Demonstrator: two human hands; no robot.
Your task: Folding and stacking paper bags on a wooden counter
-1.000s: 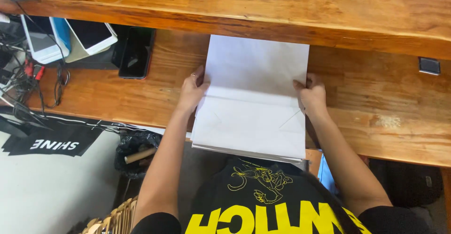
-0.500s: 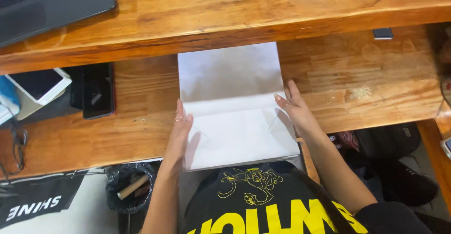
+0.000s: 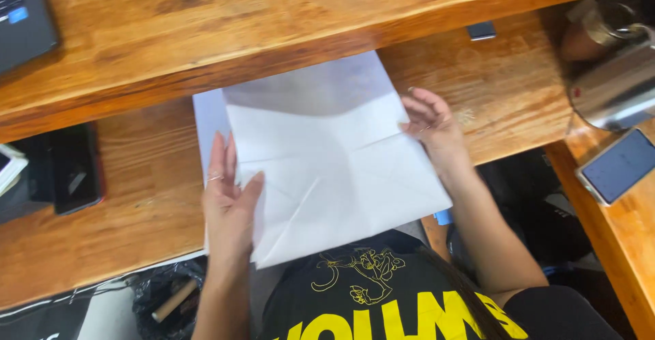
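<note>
At the far left of the frame a black rectangular phone (image 3: 76,169) lies on the lower wooden desk shelf (image 3: 129,210), and just right of it the left hand (image 3: 230,207) rests flat, fingers stretched out and close together, pressing the left edge of the creased white paper sheet (image 3: 327,156) without gripping it. The paper lies slanted in the middle of the frame, its lower corner hanging past the shelf edge. At centre right the right hand (image 3: 431,123) touches the sheet's right edge with loosely curled fingers, and a dark-screened phone (image 3: 617,165) lies at the far right.
</note>
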